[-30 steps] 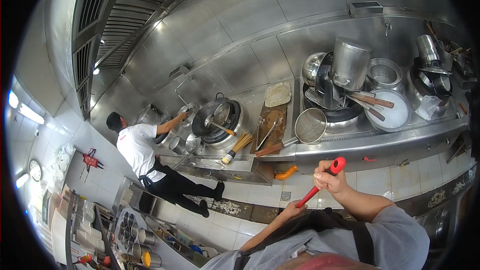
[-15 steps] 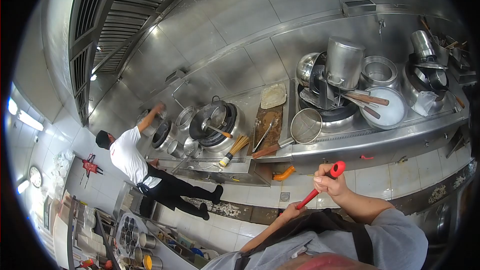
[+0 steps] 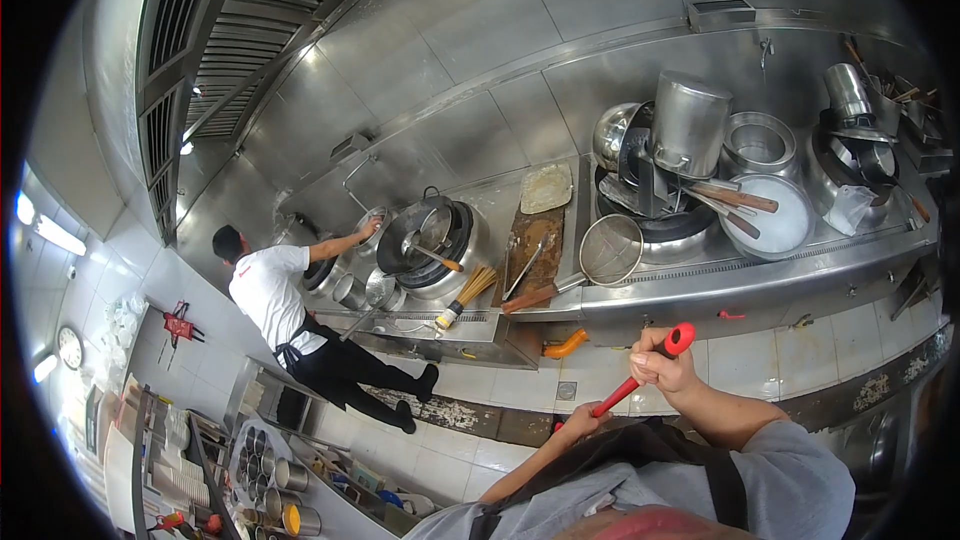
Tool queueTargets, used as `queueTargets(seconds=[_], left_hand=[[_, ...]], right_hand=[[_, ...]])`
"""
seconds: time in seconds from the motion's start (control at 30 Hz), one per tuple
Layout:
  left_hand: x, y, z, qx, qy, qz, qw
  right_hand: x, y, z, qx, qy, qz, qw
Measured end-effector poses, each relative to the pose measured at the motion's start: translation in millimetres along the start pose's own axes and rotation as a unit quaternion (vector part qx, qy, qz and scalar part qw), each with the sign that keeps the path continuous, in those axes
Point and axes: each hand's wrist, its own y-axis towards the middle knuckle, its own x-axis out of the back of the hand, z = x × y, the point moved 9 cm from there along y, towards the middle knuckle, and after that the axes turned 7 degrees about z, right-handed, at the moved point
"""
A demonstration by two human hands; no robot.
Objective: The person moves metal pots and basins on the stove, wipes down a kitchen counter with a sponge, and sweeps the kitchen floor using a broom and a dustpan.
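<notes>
A red pole with a black band and a holed red tip (image 3: 622,395) runs slantwise in front of my body; its other end is hidden, so its kind cannot be told. My right hand (image 3: 662,365) is wrapped round it just below the tip. Lower down and to the left, my left hand (image 3: 582,424) grips the same pole, its fingers closed. Both hands are over the floor, apart from the stove counter.
Along the counter (image 3: 720,292) stand a wok (image 3: 405,230), a stockpot (image 3: 692,125), a round strainer (image 3: 612,250) and a basin of whitish liquid (image 3: 775,230). A co-worker (image 3: 275,295) stands at the left stoves. Shelving with metal containers (image 3: 292,475) is at lower left.
The co-worker has shifted right, and the raised arm has come down toward a metal pot beside the wok. My hands and the red pole stay almost where they were.
</notes>
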Motion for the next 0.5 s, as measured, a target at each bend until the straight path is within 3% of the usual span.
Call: queueTargets(seconds=[0.5], left_hand=[[-2.5,10.4,10.4,-0.004,0.006,-0.016,1.000]], right_hand=[[8.4,0.6,0.3,-0.001,-0.008,-0.005,1.000]])
